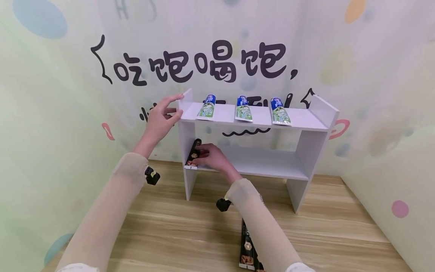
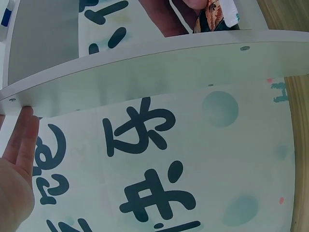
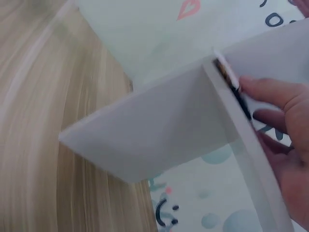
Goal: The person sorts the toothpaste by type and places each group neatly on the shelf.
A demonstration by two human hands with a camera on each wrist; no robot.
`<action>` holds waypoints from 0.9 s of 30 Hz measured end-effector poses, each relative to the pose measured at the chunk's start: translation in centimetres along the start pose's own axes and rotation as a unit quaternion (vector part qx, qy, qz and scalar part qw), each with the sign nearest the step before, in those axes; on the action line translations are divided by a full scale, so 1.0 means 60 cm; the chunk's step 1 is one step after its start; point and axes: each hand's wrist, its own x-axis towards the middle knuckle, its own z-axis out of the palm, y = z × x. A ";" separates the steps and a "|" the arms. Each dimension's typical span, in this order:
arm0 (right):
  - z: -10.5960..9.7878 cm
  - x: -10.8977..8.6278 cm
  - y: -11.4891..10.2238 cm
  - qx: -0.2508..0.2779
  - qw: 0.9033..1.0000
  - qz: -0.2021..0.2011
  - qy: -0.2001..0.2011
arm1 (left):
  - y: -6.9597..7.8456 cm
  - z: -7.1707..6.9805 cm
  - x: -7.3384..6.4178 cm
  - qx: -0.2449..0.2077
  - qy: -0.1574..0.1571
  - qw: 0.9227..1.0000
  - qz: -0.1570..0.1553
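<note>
My right hand (image 1: 214, 156) reaches into the left end of the middle shelf and holds a black toothpaste tube (image 1: 194, 154) with its thumb and fingers. That tube lies along the left side panel (image 1: 186, 143), its flat white end toward the front edge. In the right wrist view, the thumb meets the tube (image 3: 234, 87) near this white end. My left hand (image 1: 161, 117) touches the top of the left side panel from outside. Nearly straight fingers (image 2: 24, 140) of that hand rest against the panel in the left wrist view.
Three blue-and-green toothpaste tubes (image 1: 243, 108) lie spaced along the top of the white shelf unit (image 1: 272, 172). More black tubes (image 1: 247, 249) lie on the wooden table (image 1: 170, 226), partly hidden by my right forearm. A printed wall (image 1: 210, 22) stands behind.
</note>
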 end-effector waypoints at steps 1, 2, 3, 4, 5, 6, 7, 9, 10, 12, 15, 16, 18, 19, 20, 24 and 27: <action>0.000 -0.002 -0.001 -0.002 1.000 0.001 -0.001 | 0.000 0.001 -0.001 -0.003 -0.001 1.000 0.000; 0.000 -0.004 -0.002 -0.005 1.000 0.001 -0.001 | -0.001 0.001 -0.001 -0.003 -0.001 1.000 0.000; -0.001 -0.007 -0.002 -0.010 1.000 -0.002 0.001 | -0.001 0.002 -0.002 -0.003 -0.001 1.000 0.000; -0.001 -0.010 -0.002 -0.013 1.000 -0.005 0.005 | -0.001 0.002 -0.003 -0.005 0.001 1.000 0.001; -0.002 -0.013 -0.002 -0.016 1.000 -0.010 0.011 | 0.000 0.002 -0.003 -0.005 0.002 1.000 0.001; -0.003 -0.017 -0.002 -0.014 1.000 -0.016 0.018 | 0.000 0.002 -0.003 -0.008 0.004 1.000 0.002; -0.004 -0.022 -0.003 -0.010 0.999 -0.024 0.026 | 0.000 0.002 -0.003 -0.008 0.005 1.000 0.003; -0.008 -0.034 -0.005 0.006 0.998 -0.041 0.044 | 0.001 0.001 -0.002 -0.007 0.008 1.000 0.004; -0.011 -0.042 -0.007 0.018 0.997 -0.047 0.053 | 0.002 0.001 -0.001 -0.006 0.009 1.000 0.003; -0.017 -0.060 -0.012 0.040 0.995 -0.057 0.070 | 0.002 0.000 0.000 -0.005 0.008 1.000 0.002; -0.026 -0.093 -0.016 0.070 0.991 -0.065 0.093 | 0.002 -0.001 0.000 -0.004 0.006 1.000 0.000; -0.029 -0.104 -0.017 0.077 0.990 -0.068 0.100 | 0.001 -0.001 0.000 -0.004 0.005 1.000 -0.001; -0.034 -0.126 -0.017 0.089 0.987 -0.077 0.114 | 0.000 0.000 -0.001 -0.004 0.005 1.000 -0.002; -0.037 -0.138 -0.017 0.091 0.985 -0.082 0.120 | 0.000 0.000 -0.001 -0.004 0.004 1.000 -0.002; -0.040 -0.149 -0.016 0.094 0.984 -0.088 0.126 | -0.001 0.000 -0.001 -0.004 0.004 1.000 -0.002; -0.053 -0.189 -0.014 0.091 0.978 -0.110 0.152 | -0.002 0.002 0.000 -0.004 0.005 1.000 0.000; -0.061 -0.215 -0.009 0.085 0.975 -0.127 0.163 | -0.002 0.002 0.000 -0.003 0.007 1.000 0.000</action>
